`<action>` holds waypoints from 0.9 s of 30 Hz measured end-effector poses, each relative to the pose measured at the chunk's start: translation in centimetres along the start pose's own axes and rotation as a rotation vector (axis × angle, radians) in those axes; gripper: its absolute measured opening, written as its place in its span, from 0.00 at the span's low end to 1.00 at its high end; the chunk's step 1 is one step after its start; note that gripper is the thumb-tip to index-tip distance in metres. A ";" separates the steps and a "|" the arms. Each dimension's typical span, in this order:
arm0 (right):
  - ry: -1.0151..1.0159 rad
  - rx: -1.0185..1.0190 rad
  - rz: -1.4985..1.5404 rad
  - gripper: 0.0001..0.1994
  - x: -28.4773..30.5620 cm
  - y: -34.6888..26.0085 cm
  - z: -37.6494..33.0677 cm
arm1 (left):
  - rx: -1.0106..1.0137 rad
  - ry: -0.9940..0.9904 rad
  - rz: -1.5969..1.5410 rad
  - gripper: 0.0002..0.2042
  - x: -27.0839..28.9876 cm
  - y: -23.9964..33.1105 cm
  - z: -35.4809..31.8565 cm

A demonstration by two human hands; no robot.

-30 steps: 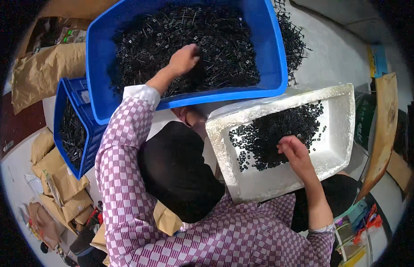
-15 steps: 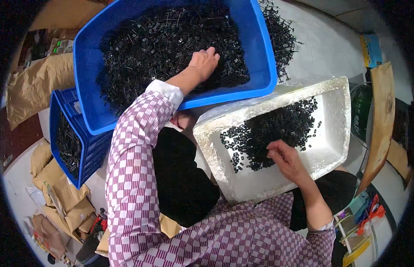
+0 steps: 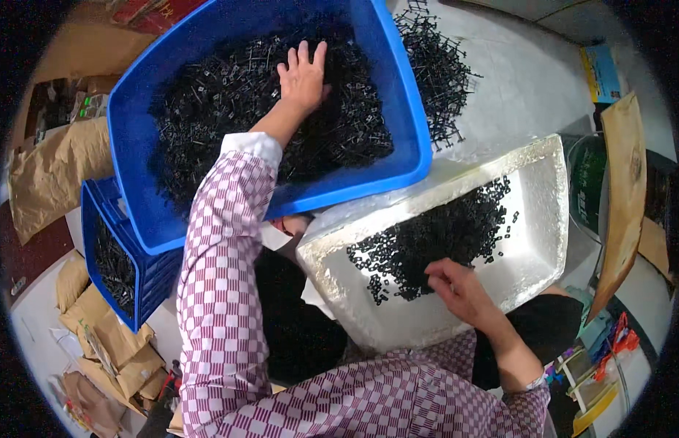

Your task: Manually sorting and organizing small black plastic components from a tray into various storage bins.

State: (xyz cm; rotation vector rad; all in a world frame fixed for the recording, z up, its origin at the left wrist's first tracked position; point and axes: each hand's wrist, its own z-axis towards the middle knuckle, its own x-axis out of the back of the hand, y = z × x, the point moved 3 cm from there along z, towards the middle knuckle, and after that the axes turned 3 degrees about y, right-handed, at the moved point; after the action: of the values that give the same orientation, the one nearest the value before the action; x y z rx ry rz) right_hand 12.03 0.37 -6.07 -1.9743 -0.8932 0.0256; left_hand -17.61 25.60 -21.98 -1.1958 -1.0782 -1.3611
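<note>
My left hand lies with spread fingers on a heap of small black plastic parts, some with thin stems. That heap fills the large blue tub. Over the near part of the white foam box, my right hand is closed, thumb and fingers curled together; whatever they may hold is hidden. Beside its fingertips a pile of small black square pieces covers the box's floor, with a few strays toward the right.
Branched black plastic pieces lie on the pale surface right of the tub. A smaller blue crate of dark parts stands at left, near brown paper packages. A wooden board leans at far right.
My left hand has moved left and farther away over the heap, and its fingers have spread. My right hand stays curled over the foam box. The view has shifted slightly.
</note>
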 end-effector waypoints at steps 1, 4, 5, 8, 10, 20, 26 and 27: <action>0.003 0.032 0.001 0.07 0.1 -0.1 0.0 | 0.023 -0.007 0.079 0.30 -0.9 0.1 1.0; 0.006 0.091 0.001 0.07 0.4 -0.5 0.1 | 0.045 -0.058 0.118 0.31 -3.1 0.4 3.8; -0.011 0.042 -0.004 0.07 0.7 -0.9 0.1 | 0.058 -0.085 0.141 0.31 -3.7 0.4 4.6; -0.053 -0.058 -0.009 0.07 1.0 -1.4 0.0 | 0.050 -0.084 0.185 0.30 -4.4 -0.5 7.4; -0.079 -0.011 -0.044 0.08 1.1 -1.7 0.1 | 0.045 -0.083 0.204 0.30 -4.8 -1.2 8.8; -0.087 0.090 0.042 0.10 1.3 -2.3 0.0 | -0.095 -0.528 0.023 0.29 -6.6 -1.5 10.1; -0.053 0.188 -0.037 0.11 0.5 -1.2 -1.1 | -0.315 -0.206 0.069 0.18 -1.3 -2.2 7.6; -0.046 0.190 -0.045 0.10 0.5 -1.2 -1.3 | -0.336 -0.163 0.050 0.19 0.7 -2.4 7.2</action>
State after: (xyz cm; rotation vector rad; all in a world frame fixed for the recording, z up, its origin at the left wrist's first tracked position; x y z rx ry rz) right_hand 12.16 0.04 -4.25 -1.7823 -0.9303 0.1261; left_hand -19.21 32.94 -20.49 -1.5914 -0.9466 -1.4639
